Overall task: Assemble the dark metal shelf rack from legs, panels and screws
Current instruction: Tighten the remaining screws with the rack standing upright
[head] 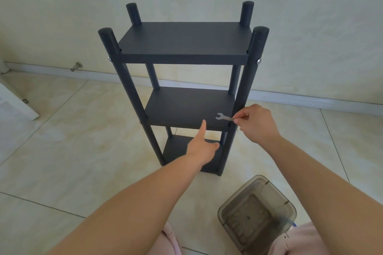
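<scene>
The dark metal shelf rack [184, 47] stands upright on the tiled floor with three panels fixed between its round legs. Silver screw heads show on the front legs at the top panel [258, 61]. My right hand [255, 125] pinches a small silver wrench [223, 117] by its end, just beside the front right leg at the middle panel [186, 107]. My left hand [202, 149] reaches toward the front edge of the middle panel, index finger pointing up, holding nothing.
A smoky translucent plastic box [257, 213] sits on the floor at the lower right, close to my knees. A white wall and baseboard [310, 99] run behind the rack. A white door edge [14, 99] is at the left.
</scene>
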